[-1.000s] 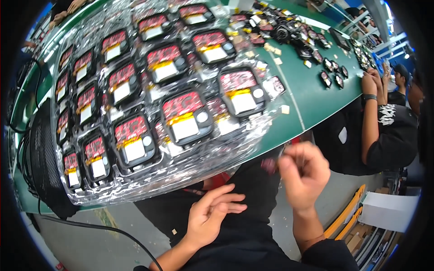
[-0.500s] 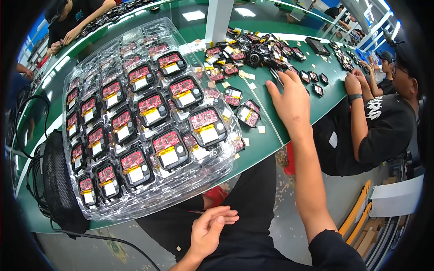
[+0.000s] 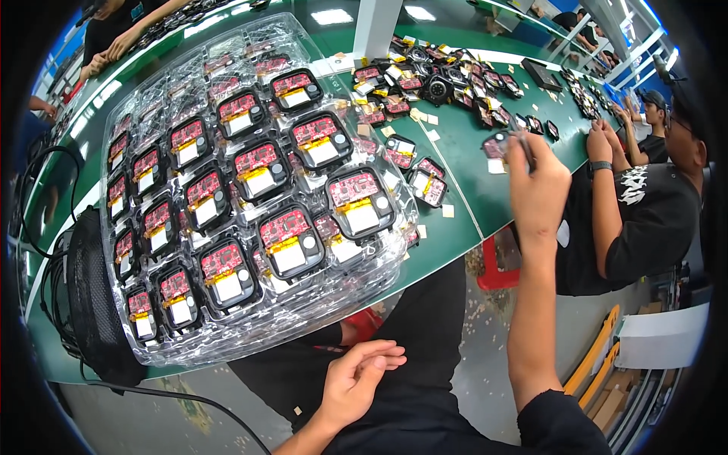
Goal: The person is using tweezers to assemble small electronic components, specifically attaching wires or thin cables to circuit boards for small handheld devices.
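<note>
My right hand (image 3: 540,186) is raised over the green bench, its fingers closed on what look like slim metal tweezers (image 3: 525,145), smeared by motion. A blurred watch module (image 3: 495,145) with a white patch is just left of its fingertips; I cannot tell whether it is gripped. My left hand (image 3: 356,383) hovers above my lap with nothing in it, its fingers loosely extended. To the left, a stack of clear plastic trays (image 3: 371,262) carries several black-framed watch modules (image 3: 356,203) with red circuit boards, yellow tape and white batteries.
Behind the trays' right side lies a heap of modules (image 3: 436,87) with small beige squares (image 3: 448,211) scattered about. A black box (image 3: 541,76) is farther right. A black mesh bag (image 3: 97,303) and cables border the trays. A co-worker (image 3: 644,212) sits at the right.
My right hand has moved right and slightly nearer, away from the heap. A blurred module now appears by its fingertips. The left hand is nearly still; the view has shifted slightly.
</note>
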Demonstrator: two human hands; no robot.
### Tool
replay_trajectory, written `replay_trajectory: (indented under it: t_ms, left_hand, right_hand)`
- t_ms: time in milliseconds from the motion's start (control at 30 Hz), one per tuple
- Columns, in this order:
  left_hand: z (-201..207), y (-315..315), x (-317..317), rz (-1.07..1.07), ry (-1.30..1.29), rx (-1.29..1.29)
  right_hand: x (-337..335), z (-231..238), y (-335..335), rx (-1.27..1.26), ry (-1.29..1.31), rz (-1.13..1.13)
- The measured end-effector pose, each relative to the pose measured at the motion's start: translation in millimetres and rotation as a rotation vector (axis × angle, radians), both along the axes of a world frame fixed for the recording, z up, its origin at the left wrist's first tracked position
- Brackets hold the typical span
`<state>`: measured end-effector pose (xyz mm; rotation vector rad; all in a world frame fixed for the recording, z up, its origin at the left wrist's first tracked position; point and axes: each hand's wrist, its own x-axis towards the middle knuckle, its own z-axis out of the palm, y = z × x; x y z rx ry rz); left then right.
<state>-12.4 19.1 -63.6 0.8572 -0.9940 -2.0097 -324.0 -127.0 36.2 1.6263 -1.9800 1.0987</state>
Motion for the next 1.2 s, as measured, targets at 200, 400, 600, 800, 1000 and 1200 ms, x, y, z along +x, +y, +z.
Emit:
replay_trajectory:
  t_ms: [200,400,600,800,1000,1200]
  left_hand:
    - [2,2,-1,-0.033,0.039,-0.11]
    - [19,-7,-2,-0.048,0.191,0.03]
    - [19,-19,2,-0.1,0.039,0.1]
    - [19,-16,8,-0.122,0.033,0.29]
    - [21,-14,12,-0.127,-0.115,0.157]
    - [24,-17,12,-0.136,-0.185,0.108]
  right_hand:
    - [45,29,70,0.154,-0.839,0.254]
    - [93,3,124,0.58,-0.921,0.476]
    - [112,-35,141,0.784,-0.952,0.599]
    - [118,-53,145,0.807,-1.056,0.609]
    - [119,-54,142,0.9,-1.143,0.606]
    - [119,-62,143,0.907,-1.266,0.596]
